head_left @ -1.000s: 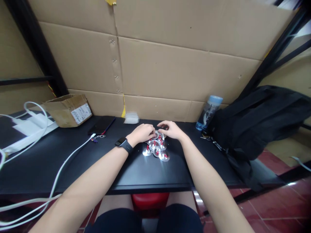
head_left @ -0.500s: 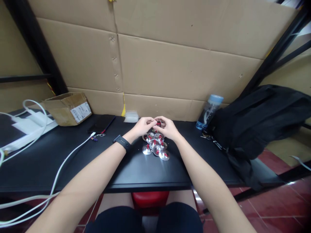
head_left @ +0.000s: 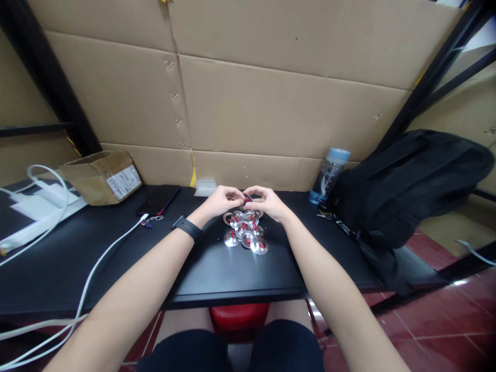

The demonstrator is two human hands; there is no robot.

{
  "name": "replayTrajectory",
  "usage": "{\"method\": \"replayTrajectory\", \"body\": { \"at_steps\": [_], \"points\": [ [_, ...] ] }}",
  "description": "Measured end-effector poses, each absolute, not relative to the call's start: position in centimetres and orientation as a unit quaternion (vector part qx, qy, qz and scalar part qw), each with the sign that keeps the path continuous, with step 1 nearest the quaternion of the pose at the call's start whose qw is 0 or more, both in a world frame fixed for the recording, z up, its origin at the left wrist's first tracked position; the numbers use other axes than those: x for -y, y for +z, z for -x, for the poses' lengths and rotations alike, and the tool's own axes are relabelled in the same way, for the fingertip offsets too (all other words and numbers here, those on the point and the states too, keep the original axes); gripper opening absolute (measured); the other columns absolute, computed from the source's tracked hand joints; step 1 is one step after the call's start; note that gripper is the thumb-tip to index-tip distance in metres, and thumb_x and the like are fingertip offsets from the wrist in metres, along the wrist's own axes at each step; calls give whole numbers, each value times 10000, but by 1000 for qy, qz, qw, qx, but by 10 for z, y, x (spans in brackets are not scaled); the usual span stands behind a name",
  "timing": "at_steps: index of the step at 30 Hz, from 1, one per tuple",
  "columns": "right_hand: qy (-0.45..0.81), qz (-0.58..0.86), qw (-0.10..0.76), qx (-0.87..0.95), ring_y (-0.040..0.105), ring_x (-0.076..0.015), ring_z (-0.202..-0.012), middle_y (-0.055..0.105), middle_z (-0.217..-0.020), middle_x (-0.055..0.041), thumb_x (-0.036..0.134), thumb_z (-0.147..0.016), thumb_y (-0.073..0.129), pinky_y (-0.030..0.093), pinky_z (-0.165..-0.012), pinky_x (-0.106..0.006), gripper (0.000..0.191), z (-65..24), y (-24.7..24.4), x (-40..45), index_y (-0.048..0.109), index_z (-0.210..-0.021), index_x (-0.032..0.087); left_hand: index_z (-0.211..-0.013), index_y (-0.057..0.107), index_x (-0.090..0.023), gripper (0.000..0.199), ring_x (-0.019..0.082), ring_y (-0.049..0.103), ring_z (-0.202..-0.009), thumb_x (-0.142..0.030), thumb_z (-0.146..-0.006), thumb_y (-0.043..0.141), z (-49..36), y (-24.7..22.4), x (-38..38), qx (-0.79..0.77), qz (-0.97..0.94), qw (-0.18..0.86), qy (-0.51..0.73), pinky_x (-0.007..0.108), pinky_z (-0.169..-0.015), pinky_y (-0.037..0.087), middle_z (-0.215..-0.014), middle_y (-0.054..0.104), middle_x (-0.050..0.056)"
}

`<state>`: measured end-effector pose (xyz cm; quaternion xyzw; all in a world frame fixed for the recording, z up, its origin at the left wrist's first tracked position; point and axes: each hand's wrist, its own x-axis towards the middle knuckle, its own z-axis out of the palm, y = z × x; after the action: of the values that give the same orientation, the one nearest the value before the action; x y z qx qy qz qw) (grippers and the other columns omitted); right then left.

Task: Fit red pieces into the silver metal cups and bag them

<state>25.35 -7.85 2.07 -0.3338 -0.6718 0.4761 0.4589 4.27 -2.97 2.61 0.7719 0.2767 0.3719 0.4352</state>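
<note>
Several shiny metal discs with red loops at their centres [head_left: 243, 229] lie in an overlapping pile on the black table [head_left: 232, 274]. At the far side of the pile, my left hand [head_left: 223, 200] and my right hand [head_left: 267, 202] meet around one more disc with a red part [head_left: 248, 198]. The fingertips of both hands pinch it from either side, just above the others. My fingers hide most of this disc.
A cardboard box [head_left: 96, 181], a dark phone [head_left: 158, 200] and white cables [head_left: 93, 279] are on the left. Clear plastic pieces [head_left: 205, 187] lie by the cardboard wall. A water bottle [head_left: 329, 175], keys and a black backpack [head_left: 411, 196] stand right.
The held disc has turned between my fingers and shows less of its face. The whole view has shifted slightly, and the pile looks the same.
</note>
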Motion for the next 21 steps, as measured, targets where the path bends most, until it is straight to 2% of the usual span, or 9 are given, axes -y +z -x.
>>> {"method": "replayTrajectory", "body": {
  "at_steps": [3, 7, 9, 12, 15, 21],
  "points": [
    [474, 331, 432, 692, 698, -163, -840, 640, -1252, -58, 377, -702, 884, 595, -698, -284, 551, -256, 24, 81, 674, -1198, 260, -859, 778, -132, 248, 194, 724, -746, -354, -749, 768, -40, 31, 30, -272, -803, 390, 360, 298, -738, 569, -825, 789, 81],
    [440, 350, 410, 718, 645, -123, -790, 635, -1146, -32, 404, -685, 889, 549, -696, -255, 553, -264, 26, 78, 684, -1173, 244, -871, 788, -155, 208, 186, 710, -735, -331, -796, 707, -30, 34, 25, -306, -834, 276, 367, 278, -707, 545, -812, 786, 59],
    [375, 402, 403, 732, 613, -111, -730, 640, -1074, -27, 428, -666, 893, 517, -673, -252, 565, -272, 24, 72, 692, -1152, 221, -887, 791, -177, 186, 188, 710, -747, -314, -816, 685, -24, 29, 18, -349, -836, 192, 377, 284, -726, 538, -811, 786, 46],
    [190, 533, 398, 723, 593, -134, -721, 663, -934, -22, 390, -603, 921, 491, -699, -271, 523, -292, 18, 61, 718, -1039, 185, -884, 787, -200, 159, 213, 726, -816, -289, -838, 664, -15, 14, 4, -383, -848, 104, 351, 308, -785, 530, -857, 794, 46],
    [81, 640, 344, 682, 622, -174, -772, 684, -843, -24, 337, -580, 926, 483, -736, -285, 433, -315, 8, 52, 726, -930, 180, -896, 784, -216, 163, 229, 731, -867, -286, -858, 642, -11, -1, -5, -394, -861, 85, 309, 318, -805, 524, -916, 799, 45],
    [89, 709, 287, 639, 655, -173, -773, 721, -859, -30, 355, -574, 917, 467, -685, -258, 386, -339, -7, 47, 741, -876, 192, -926, 783, -222, 194, 249, 719, -916, -317, -867, 624, -13, -9, -10, -419, -865, 47, 272, 328, -835, 515, -972, 794, 58]
  ]
}}
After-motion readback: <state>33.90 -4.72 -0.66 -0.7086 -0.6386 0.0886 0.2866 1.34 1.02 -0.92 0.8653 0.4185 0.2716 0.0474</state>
